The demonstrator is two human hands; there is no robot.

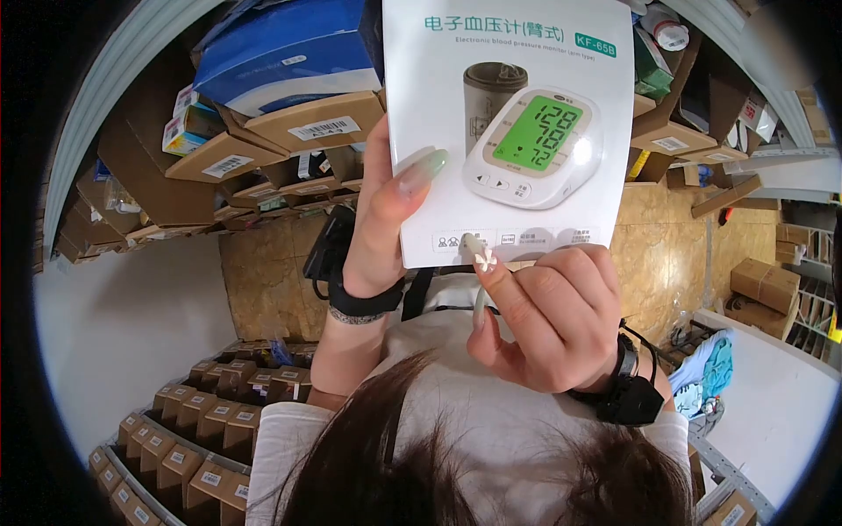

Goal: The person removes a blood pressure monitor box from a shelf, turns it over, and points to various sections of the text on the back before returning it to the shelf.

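White box (pixel 526 114) up close, held upright in front of chest, picture of green screen on front. Left hand (pixel 386 197) clamped on its left side, thumb over front. Right hand (pixel 557 320) at its bottom edge, pointing finger over small print, thumb and pointing finger apart, other fingers curled; cannot tell if fingertip touches. Black bands (pixel 367 302) on both wrists. Dark hair (pixel 386 438) over white shirt (pixel 447 412). Farther off, brown bins (pixel 210 421) on shelves, blue box (pixel 281 61), shiny tan floor (pixel 272 289).
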